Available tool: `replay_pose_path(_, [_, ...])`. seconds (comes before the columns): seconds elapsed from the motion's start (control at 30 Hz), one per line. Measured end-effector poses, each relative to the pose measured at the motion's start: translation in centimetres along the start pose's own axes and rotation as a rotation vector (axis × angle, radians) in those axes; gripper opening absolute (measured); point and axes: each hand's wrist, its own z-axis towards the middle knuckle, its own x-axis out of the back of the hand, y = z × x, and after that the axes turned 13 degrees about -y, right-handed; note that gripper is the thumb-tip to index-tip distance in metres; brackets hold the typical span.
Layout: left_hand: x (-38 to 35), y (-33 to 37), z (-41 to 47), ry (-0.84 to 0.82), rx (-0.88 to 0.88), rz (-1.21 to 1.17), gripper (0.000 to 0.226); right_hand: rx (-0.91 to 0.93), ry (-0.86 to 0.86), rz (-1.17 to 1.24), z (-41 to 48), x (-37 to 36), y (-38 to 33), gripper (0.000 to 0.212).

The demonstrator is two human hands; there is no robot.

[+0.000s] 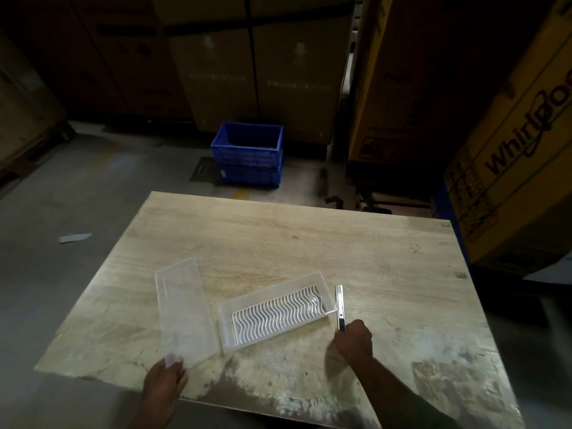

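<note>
A clear plastic lid [182,308] lies on the wooden table [309,243] at the front left. My left hand [165,382] pinches its near corner. Beside it to the right sits a clear plastic tray [275,309] with a white wavy grid insert inside. My right hand [354,340] grips the handle of a utility knife [340,306]. Its metal blade points away from me, just right of the tray's end.
A blue plastic crate [249,153] stands on the floor beyond the table. Tall cardboard boxes [510,150] crowd the right side and the back wall. A scrap of paper [75,237] lies on the floor at the left.
</note>
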Motion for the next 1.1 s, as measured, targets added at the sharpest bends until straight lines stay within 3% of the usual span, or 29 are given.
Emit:
replay_pose_path(0.07, [0.0, 0.1, 0.1, 0.054, -0.043, 0.249, 0.028, -0.029, -0.012, -0.020, 0.0, 0.1, -0.1, 0.009])
replay_pose_path(0.13, [-0.1, 0.3, 0.4, 0.098, -0.050, 0.489, 0.036, -0.026, -0.030, -0.020, -0.1, 0.2, 0.1, 0.021])
replay_pose_path(0.2, [-0.4, 0.5, 1.1, 0.191, 0.072, 0.686, 0.061, -0.004, -0.029, -0.042, 0.0, 0.2, 0.5, 0.035])
replay_pose_path(0.27, [-1.3, 0.8, 1.3, 0.326, 0.142, 0.781, 0.078, 0.002, -0.041, -0.062, 0.0, 0.0, 0.8, 0.027])
replay_pose_path(0.33, [-2.7, 1.2, 0.9, 0.332, 0.000, 0.764, 0.073, -0.010, -0.039, -0.101, -0.3, -0.4, 0.9, 0.019])
replay_pose_path(0.4, [-4.7, 1.6, 0.3, 0.173, -0.171, 0.672, 0.056, -0.006, -0.032, -0.141, -0.6, -0.8, 0.9, 0.019])
replay_pose_path(0.5, [-7.9, 2.7, -1.4, -0.062, -0.220, 0.596, 0.042, 0.041, -0.099, -0.190, -0.8, -1.0, 1.0, 0.010])
replay_pose_path(0.63, [-9.6, 2.7, -2.5, -0.054, -0.272, 0.698, 0.035, 0.021, -0.154, 0.064, 0.5, -1.2, 2.1, 0.014])
replay_pose_path(0.83, [-10.1, 1.1, -3.0, -0.116, -0.183, 0.685, 0.019, 0.039, -0.186, 0.623, -2.0, 1.0, 2.4, 0.015])
replay_pose_path(0.97, [-11.2, -0.3, -3.4, -0.258, 0.009, 0.417, 0.015, 0.142, -0.200, 0.762, -4.5, 1.4, 0.6, 0.014])
replay_pose_path(1.1, [-12.8, -2.2, -5.6, -0.392, 0.125, 0.313, 0.015, 0.186, -0.338, 0.809, -6.9, -0.3, -2.7, 0.016])
